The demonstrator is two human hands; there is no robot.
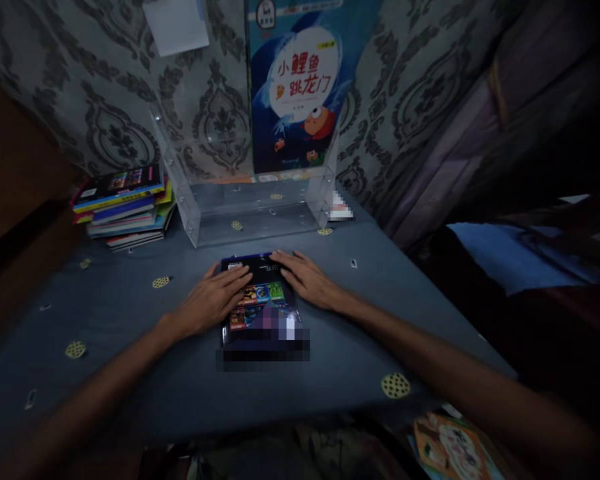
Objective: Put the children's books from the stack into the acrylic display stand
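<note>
A dark, glossy book [260, 273] lies flat near the middle of the table, its cover showing small coloured pictures and its near part pixelated. My left hand [215, 297] rests on the book's left side with fingers stretched out flat. On the upper right edge lies my right hand [310, 280], fingers extended and touching the cover. Neither hand is wrapped around the book. Just beyond it stands a clear acrylic rack [250, 217], and a blue picture book [300, 143] with a fish on its cover stands upright in the rack.
Several books form an uneven stack [125, 207] at the back left. Patterned dark cloth covers the table [145, 347]. Behind it is a patterned wall [215, 100]; a curtain [445, 153] hangs at the right. Below the front edge lies an orange book [455, 447].
</note>
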